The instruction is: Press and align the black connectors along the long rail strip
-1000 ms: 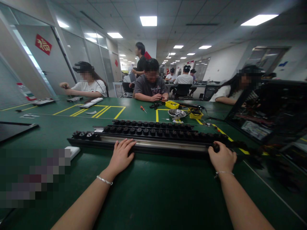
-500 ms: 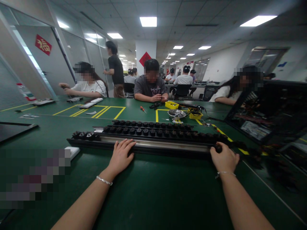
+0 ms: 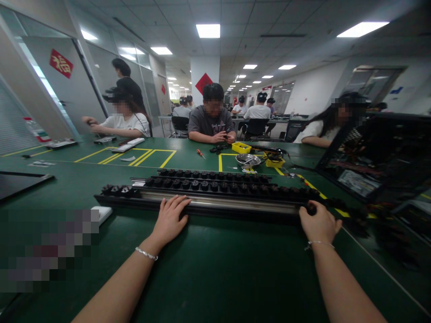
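Black-and-silver rail assembly (image 3: 215,202), long and narrow, lies across the green worktop (image 3: 215,269) with its long axis running left to right, square to the person's forearms and just beyond both hands. Behind it, touching or nearly so, sit two more rows of black round-headed parts (image 3: 208,179), parallel to it. Each hand meets the rail from the near side: the left hand (image 3: 169,220) rests flat and open on the near edge a little left of the middle, fingers spread over the silver strip, pressing rather than gripping; the right hand (image 3: 319,223) is curled at the right end, fingers bent around or against a dark knob there, though whether it truly clasps it is hard to tell. So the right hand is nearer an end and the left nearer the centre. At the right edge of the worktop stands an open black computer case (image 3: 377,157). Across the far edge sit other people at work, and near them a metal bowl (image 3: 248,159), a yellow tray (image 3: 241,146) and a small red-handled screwdriver (image 3: 201,153).
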`<action>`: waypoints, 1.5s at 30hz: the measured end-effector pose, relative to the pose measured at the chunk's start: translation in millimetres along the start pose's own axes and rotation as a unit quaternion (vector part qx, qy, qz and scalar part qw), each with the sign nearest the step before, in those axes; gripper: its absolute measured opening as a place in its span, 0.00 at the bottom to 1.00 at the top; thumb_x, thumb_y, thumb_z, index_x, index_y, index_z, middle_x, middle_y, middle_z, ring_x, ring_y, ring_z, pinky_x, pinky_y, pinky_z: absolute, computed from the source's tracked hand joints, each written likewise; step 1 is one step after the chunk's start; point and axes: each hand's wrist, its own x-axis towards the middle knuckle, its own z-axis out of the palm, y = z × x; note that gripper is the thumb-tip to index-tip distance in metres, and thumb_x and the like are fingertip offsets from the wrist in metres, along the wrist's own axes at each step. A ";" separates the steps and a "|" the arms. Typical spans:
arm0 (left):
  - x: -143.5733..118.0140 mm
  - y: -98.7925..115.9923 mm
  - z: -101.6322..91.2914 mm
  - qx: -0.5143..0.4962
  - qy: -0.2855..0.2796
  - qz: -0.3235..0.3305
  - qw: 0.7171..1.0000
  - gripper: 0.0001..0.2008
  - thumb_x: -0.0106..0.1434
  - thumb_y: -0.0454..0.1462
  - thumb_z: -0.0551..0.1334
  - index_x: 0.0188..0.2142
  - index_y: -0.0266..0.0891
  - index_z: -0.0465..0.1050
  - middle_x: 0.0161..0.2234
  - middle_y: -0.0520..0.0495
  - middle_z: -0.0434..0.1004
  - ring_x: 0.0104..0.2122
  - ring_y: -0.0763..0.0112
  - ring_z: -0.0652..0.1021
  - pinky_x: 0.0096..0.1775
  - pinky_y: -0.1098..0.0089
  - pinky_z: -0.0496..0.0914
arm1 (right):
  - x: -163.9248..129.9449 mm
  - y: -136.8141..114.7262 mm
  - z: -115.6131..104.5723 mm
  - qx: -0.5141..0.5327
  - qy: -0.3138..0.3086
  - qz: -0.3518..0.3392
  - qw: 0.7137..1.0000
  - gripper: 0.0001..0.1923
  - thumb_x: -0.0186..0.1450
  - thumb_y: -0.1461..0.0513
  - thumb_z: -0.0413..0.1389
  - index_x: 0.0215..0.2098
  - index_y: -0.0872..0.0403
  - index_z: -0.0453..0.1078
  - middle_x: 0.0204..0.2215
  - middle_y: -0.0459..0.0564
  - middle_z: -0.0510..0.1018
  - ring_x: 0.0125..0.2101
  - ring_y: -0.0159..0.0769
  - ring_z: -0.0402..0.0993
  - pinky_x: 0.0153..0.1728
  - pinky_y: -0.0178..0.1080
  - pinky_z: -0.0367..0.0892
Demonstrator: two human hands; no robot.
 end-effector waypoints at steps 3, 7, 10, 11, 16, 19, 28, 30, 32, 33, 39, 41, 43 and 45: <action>0.1 -0.1 0.3 0.001 0.002 -0.001 1.000 0.24 0.58 0.37 0.55 0.55 0.50 0.62 0.58 0.50 0.64 0.59 0.58 0.60 0.60 0.47 0.47 | -0.1 -0.3 0.5 -0.003 0.010 0.004 1.000 0.21 0.57 0.53 0.50 0.46 0.52 0.69 0.38 0.54 0.74 0.45 0.48 0.67 0.55 0.56 0.48; 0.0 0.2 -0.1 0.003 0.003 -0.001 1.000 0.24 0.59 0.37 0.55 0.55 0.50 0.62 0.58 0.50 0.65 0.59 0.58 0.60 0.60 0.47 0.47 | -0.2 -0.1 1.0 -0.002 0.020 0.005 1.000 0.20 0.57 0.53 0.50 0.45 0.52 0.69 0.37 0.53 0.74 0.44 0.47 0.67 0.54 0.55 0.49; -0.1 -0.1 0.2 0.005 0.002 0.001 1.000 0.24 0.59 0.37 0.55 0.55 0.50 0.62 0.58 0.50 0.64 0.60 0.58 0.60 0.60 0.47 0.47 | 1.2 2.4 1.9 -0.003 0.017 0.004 1.000 0.21 0.57 0.53 0.50 0.45 0.51 0.69 0.37 0.53 0.74 0.44 0.47 0.66 0.54 0.56 0.49; -0.1 -0.3 0.4 0.005 0.002 0.001 1.000 0.24 0.59 0.37 0.55 0.55 0.50 0.62 0.58 0.50 0.64 0.60 0.58 0.60 0.60 0.47 0.47 | 1.9 3.5 2.3 -0.004 0.014 0.004 1.000 0.21 0.57 0.53 0.50 0.45 0.51 0.69 0.37 0.53 0.74 0.44 0.48 0.66 0.54 0.56 0.49; -0.2 -1.2 1.2 0.005 0.005 0.002 1.000 0.24 0.59 0.37 0.55 0.55 0.51 0.62 0.58 0.51 0.65 0.59 0.58 0.60 0.60 0.46 0.47 | 4.7 7.2 3.4 -0.004 0.009 0.008 1.000 0.22 0.56 0.52 0.50 0.46 0.52 0.69 0.37 0.53 0.74 0.44 0.48 0.66 0.53 0.56 0.50; -0.3 -1.1 0.9 0.004 0.003 0.002 1.000 0.24 0.59 0.37 0.55 0.55 0.51 0.62 0.58 0.51 0.65 0.59 0.58 0.60 0.60 0.46 0.47 | 3.5 5.1 1.7 0.001 0.010 0.016 1.000 0.22 0.56 0.53 0.51 0.46 0.52 0.69 0.38 0.53 0.73 0.45 0.48 0.66 0.53 0.56 0.50; -0.2 -1.2 0.6 0.003 0.001 -0.002 1.000 0.24 0.59 0.37 0.55 0.55 0.51 0.62 0.58 0.51 0.64 0.60 0.59 0.60 0.60 0.47 0.47 | 3.6 4.7 -2.4 0.003 0.013 0.034 0.999 0.22 0.57 0.52 0.50 0.46 0.51 0.69 0.39 0.54 0.73 0.45 0.46 0.65 0.53 0.53 0.50; -0.2 -1.1 0.5 0.003 0.001 -0.001 1.000 0.24 0.58 0.37 0.55 0.55 0.51 0.62 0.58 0.51 0.64 0.59 0.59 0.60 0.60 0.47 0.47 | 5.5 6.8 -2.1 -0.002 0.008 0.045 0.999 0.22 0.57 0.52 0.50 0.46 0.52 0.69 0.40 0.55 0.73 0.45 0.46 0.65 0.52 0.53 0.51; -0.3 -0.7 0.3 0.004 0.002 0.000 1.000 0.24 0.58 0.37 0.55 0.55 0.51 0.62 0.58 0.51 0.64 0.59 0.59 0.60 0.60 0.47 0.47 | 6.9 8.2 -1.9 -0.002 0.011 0.049 0.999 0.23 0.56 0.52 0.50 0.47 0.52 0.69 0.40 0.55 0.73 0.45 0.46 0.65 0.52 0.52 0.52; -0.3 -0.5 0.1 0.004 0.002 0.000 1.000 0.24 0.58 0.37 0.55 0.55 0.51 0.62 0.58 0.51 0.64 0.59 0.58 0.60 0.60 0.47 0.47 | 7.3 8.7 -1.9 -0.002 0.014 0.048 0.999 0.23 0.56 0.52 0.50 0.47 0.52 0.69 0.40 0.55 0.73 0.45 0.46 0.65 0.51 0.51 0.53; -0.4 0.8 -1.1 0.006 0.002 -0.001 1.000 0.24 0.58 0.37 0.55 0.55 0.51 0.62 0.58 0.51 0.65 0.59 0.58 0.61 0.60 0.46 0.48 | 8.9 11.1 -4.5 0.002 0.043 0.025 0.999 0.22 0.55 0.53 0.51 0.45 0.53 0.71 0.40 0.56 0.75 0.44 0.45 0.67 0.48 0.47 0.58; -0.4 0.8 -1.1 0.008 0.005 -0.002 1.000 0.24 0.58 0.37 0.55 0.55 0.51 0.63 0.58 0.51 0.65 0.59 0.58 0.61 0.60 0.46 0.48 | 10.0 12.8 -4.9 0.005 0.046 0.015 0.999 0.22 0.55 0.54 0.52 0.45 0.55 0.71 0.40 0.56 0.75 0.43 0.45 0.68 0.48 0.46 0.60; -0.4 0.6 -0.9 0.008 0.007 -0.001 1.000 0.24 0.58 0.37 0.55 0.55 0.50 0.63 0.58 0.50 0.65 0.59 0.58 0.61 0.60 0.47 0.48 | 11.0 14.4 -4.5 0.004 0.046 0.012 0.999 0.23 0.54 0.54 0.52 0.44 0.55 0.71 0.40 0.57 0.75 0.43 0.46 0.68 0.48 0.45 0.60; -0.4 0.3 -0.7 0.007 0.006 0.000 1.000 0.23 0.58 0.37 0.55 0.55 0.50 0.63 0.58 0.50 0.65 0.59 0.58 0.61 0.60 0.47 0.48 | 11.7 15.6 -4.0 0.006 0.052 0.010 0.999 0.22 0.54 0.54 0.52 0.44 0.55 0.71 0.40 0.57 0.75 0.44 0.46 0.68 0.49 0.46 0.59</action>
